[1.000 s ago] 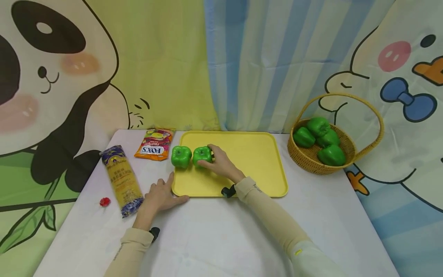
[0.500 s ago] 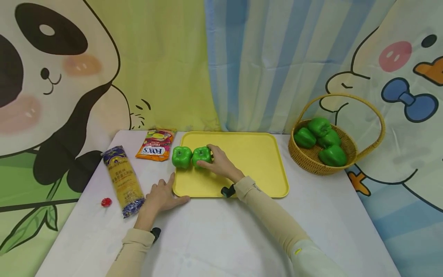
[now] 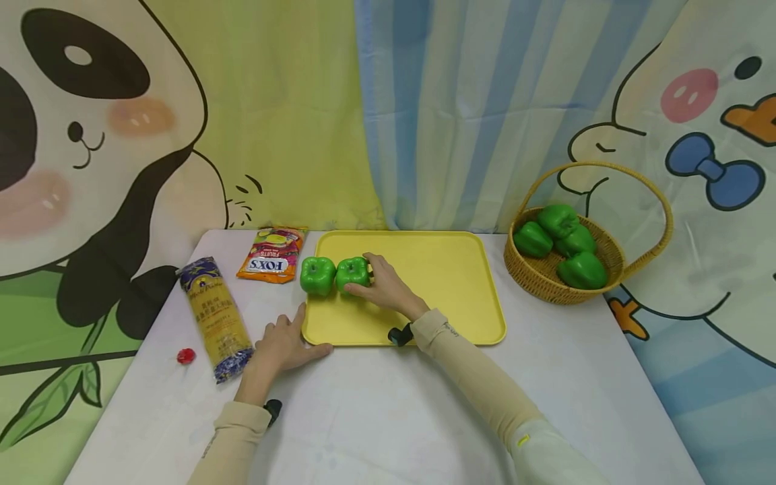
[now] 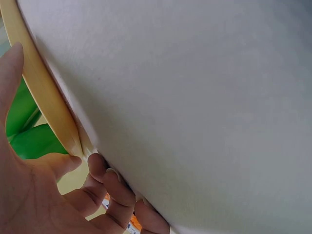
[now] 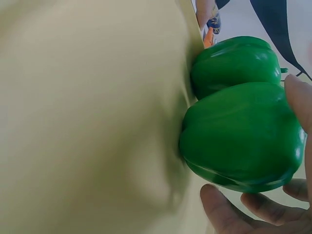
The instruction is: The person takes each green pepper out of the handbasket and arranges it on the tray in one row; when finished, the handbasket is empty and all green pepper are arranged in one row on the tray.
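Left hand (image 3: 281, 343) — thumb (image 3: 318, 351) splayed, right hand (image 3: 388, 286) — fingers (image 5: 218, 207) curved

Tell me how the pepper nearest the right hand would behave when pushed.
The pepper may rock or roll, given its rounded sides. Its shine suggests it could slip from the right hand. It's probably stiff: no dents show.

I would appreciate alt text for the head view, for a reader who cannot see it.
A right hand curls around a green pepper beside a second pepper on a yellow tray; the left hand rests at the tray's near left corner. A wicker basket of four peppers stands right; left lie a Fox's bag, a yellow packet and a red item.
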